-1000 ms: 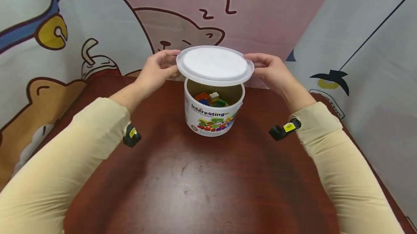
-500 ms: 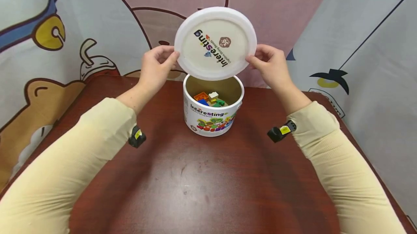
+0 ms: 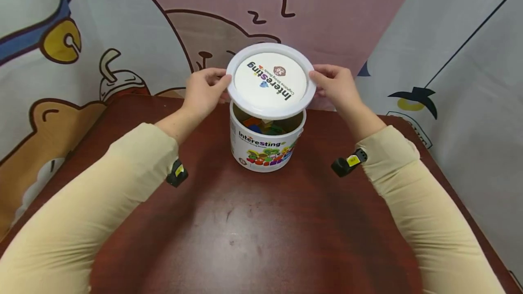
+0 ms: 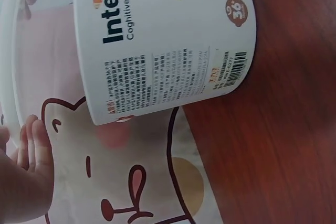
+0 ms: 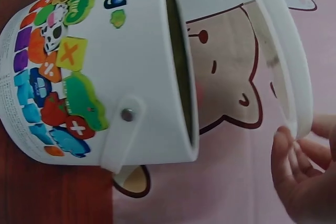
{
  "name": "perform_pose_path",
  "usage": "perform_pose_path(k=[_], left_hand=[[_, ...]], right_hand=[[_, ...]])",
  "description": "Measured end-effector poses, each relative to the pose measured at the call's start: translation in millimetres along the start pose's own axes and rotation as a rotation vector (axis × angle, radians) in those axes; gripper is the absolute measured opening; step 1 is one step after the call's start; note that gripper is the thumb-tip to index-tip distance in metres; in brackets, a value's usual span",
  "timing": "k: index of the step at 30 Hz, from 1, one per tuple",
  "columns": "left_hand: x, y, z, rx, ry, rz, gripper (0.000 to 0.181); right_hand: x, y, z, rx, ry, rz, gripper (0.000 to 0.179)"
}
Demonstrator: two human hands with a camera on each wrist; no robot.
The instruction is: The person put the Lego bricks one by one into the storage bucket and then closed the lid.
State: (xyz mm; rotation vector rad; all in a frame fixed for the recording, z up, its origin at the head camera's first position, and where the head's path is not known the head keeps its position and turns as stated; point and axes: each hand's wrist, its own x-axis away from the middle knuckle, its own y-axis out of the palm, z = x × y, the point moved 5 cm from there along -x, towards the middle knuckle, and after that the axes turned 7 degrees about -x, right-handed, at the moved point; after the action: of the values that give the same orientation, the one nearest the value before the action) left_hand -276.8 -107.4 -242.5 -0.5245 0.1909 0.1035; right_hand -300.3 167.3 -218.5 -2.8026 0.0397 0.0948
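A round white lid (image 3: 271, 80) printed "Interesting" is held tilted above a white bucket (image 3: 263, 155). My left hand (image 3: 204, 92) pinches its left edge, thumb on top. At the opposite edge my right hand (image 3: 337, 87) pinches the lid between thumb and fingers. In the right wrist view a gap shows between the lid (image 5: 286, 51) and the rim of the bucket (image 5: 147, 77). Through the opening in the head view, colourful building blocks (image 3: 263, 127) lie inside, partly hidden by the lid. The left wrist view shows the bucket's side (image 4: 168, 40) with printed text and a barcode.
The bucket stands towards the back of a dark red-brown wooden table (image 3: 233, 235). Behind the table hangs a cartoon-printed curtain (image 3: 339, 17), close to both hands. A small handle (image 5: 123, 135) is riveted to the bucket's side.
The lid, first held with its plain face showing, swung up until its printed face showed, then came down nearer the bucket's opening. Both hands kept their grip. The bucket stayed in place.
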Motion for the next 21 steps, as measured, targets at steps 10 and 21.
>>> perform_pose_path(k=[10,21], left_hand=[[3.9,12.7,-10.8,-0.095,-0.051,-0.126,0.038],[5.8,18.3,-23.2,-0.154,-0.079,-0.181,0.041]], right_hand=[[-5.5,3,27,0.016,0.160,-0.061,0.041],[-9.1,10,37,0.151,0.143,-0.127,0.038]])
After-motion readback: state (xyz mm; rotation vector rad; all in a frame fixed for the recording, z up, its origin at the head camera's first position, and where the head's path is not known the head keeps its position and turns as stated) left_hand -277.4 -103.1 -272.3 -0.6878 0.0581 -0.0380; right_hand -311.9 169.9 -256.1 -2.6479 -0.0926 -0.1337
